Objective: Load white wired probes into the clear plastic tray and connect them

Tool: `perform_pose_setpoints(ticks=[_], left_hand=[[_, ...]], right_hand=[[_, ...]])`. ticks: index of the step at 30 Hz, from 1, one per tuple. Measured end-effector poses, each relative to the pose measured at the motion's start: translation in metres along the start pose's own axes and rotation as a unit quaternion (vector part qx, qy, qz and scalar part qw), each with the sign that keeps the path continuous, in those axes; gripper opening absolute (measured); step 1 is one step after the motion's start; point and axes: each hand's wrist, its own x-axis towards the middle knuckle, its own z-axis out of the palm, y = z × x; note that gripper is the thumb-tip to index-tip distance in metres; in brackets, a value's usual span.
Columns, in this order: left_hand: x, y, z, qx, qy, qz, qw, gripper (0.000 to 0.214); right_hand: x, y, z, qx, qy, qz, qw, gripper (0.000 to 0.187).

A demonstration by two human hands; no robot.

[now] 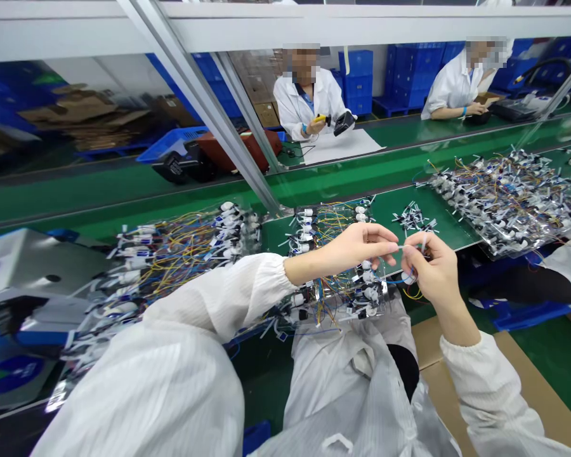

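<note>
Left hand [354,251] and right hand [431,270] both pinching, fingers almost closed on a thin white plastic tube [404,247], held in the air just above a tangle of wired white connectors [342,285] on the green bench [450,222]. Light, springy, easily bent; safest hold close to its end, pinched from both sides. Far tip apparently hidden behind the right hand.

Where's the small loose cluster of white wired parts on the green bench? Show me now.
In the head view, the small cluster lies on the green bench just beyond the person's right hand, left of the large bagged wire bundle.
</note>
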Motion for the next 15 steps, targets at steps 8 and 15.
perform_pose_setpoints(ticks=[8, 15], left_hand=[[-0.0019, -0.0070, -0.0087, 0.086, 0.029, 0.050, 0.995, 0.033], [-0.0017, -0.0084, -0.0068, 0.130, 0.045, 0.073, 0.988, 0.030]], right_hand=[[0.0015, -0.0039, -0.0015, -0.158, -0.023, -0.099, 0.982, 0.011], [0.0013, -0.0027, 0.0026, -0.243, -0.032, -0.200, 0.949, 0.007]])
